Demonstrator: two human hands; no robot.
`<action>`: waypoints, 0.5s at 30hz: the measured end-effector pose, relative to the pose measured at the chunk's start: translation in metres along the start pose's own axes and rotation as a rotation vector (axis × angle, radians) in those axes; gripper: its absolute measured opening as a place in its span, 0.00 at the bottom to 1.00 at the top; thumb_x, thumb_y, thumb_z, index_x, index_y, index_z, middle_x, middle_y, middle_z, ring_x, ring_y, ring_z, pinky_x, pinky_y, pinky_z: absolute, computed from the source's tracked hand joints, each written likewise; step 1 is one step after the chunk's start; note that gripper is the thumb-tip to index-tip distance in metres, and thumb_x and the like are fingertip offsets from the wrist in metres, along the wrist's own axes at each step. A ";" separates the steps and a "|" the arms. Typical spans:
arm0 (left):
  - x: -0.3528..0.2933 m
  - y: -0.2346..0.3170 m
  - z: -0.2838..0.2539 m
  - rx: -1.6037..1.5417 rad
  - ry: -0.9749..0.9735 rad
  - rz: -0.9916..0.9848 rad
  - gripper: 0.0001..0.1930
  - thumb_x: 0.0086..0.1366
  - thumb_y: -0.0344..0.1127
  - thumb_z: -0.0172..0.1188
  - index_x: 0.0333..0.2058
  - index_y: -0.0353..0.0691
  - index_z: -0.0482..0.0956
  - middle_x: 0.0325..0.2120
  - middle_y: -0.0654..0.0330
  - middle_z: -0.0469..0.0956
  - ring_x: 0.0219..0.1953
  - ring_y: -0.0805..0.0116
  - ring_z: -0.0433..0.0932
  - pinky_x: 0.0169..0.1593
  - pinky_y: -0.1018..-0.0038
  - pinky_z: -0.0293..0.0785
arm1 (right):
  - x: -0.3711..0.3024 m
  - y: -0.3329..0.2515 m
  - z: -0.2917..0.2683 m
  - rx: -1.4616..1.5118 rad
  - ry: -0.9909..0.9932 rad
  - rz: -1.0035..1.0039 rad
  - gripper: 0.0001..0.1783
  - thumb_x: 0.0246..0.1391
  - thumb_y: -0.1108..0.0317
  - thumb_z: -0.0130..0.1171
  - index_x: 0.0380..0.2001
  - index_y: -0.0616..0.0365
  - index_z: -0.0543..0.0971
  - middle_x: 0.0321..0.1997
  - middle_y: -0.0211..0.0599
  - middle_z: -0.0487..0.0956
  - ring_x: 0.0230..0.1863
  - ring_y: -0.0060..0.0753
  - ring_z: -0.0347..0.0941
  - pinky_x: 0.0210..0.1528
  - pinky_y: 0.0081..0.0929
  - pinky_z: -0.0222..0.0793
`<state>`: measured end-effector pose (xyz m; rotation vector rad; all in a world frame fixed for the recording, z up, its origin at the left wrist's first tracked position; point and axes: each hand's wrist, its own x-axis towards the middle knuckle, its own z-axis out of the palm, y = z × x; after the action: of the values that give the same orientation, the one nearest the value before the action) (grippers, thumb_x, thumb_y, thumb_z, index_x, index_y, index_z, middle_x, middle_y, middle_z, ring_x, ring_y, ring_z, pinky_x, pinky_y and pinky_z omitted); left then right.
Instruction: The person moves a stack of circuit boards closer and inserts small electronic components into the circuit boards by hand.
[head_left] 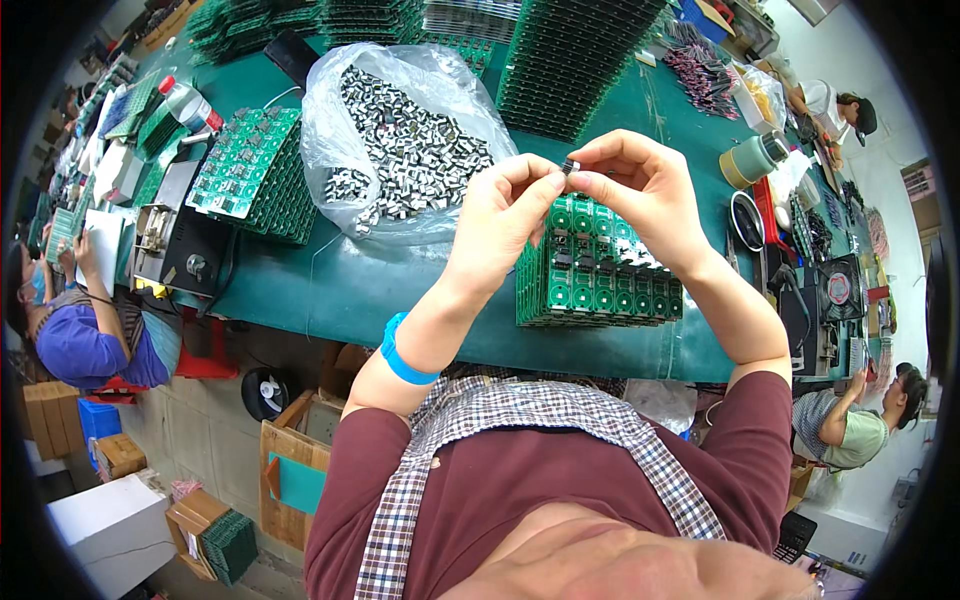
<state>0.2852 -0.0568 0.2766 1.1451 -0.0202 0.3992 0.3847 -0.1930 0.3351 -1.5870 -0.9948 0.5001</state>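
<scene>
Component (569, 167), small, dark, pinched by fingers (540, 191) of left hand (503, 213) and right hand (645, 192), near green circuit-board stack (600, 298).

Bright light leaves glare on the plastic bag (328, 125), while the fisheye view bends and blackens outward.

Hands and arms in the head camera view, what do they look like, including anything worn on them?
Both the left hand and the right hand are ungloved, and the forearms are bare. A bright blue band circles the left forearm near the wrist. Short, plain maroon sleeves cover the upper arms.
</scene>
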 end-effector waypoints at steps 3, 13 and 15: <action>0.000 -0.001 0.000 0.031 0.005 0.015 0.07 0.64 0.34 0.54 0.31 0.36 0.76 0.17 0.70 0.69 0.19 0.84 0.64 0.21 0.84 0.62 | -0.001 0.000 0.001 -0.014 -0.001 -0.032 0.10 0.52 0.74 0.61 0.37 0.65 0.77 0.36 0.35 0.80 0.40 0.21 0.76 0.46 0.21 0.72; 0.001 -0.006 0.000 -0.069 -0.013 0.023 0.08 0.64 0.35 0.55 0.31 0.36 0.76 0.19 0.71 0.69 0.18 0.86 0.64 0.21 0.87 0.59 | -0.002 0.000 0.002 -0.006 0.006 -0.057 0.09 0.52 0.75 0.60 0.37 0.66 0.77 0.36 0.35 0.80 0.41 0.22 0.76 0.46 0.21 0.73; 0.000 -0.005 0.000 -0.062 -0.014 0.016 0.07 0.64 0.34 0.55 0.31 0.36 0.76 0.19 0.71 0.69 0.19 0.85 0.64 0.22 0.85 0.60 | -0.001 0.000 0.000 -0.007 0.002 -0.043 0.09 0.52 0.74 0.60 0.37 0.66 0.77 0.36 0.36 0.80 0.41 0.23 0.76 0.46 0.21 0.73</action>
<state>0.2873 -0.0587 0.2724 1.0872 -0.0532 0.4021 0.3837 -0.1940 0.3350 -1.5688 -1.0285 0.4656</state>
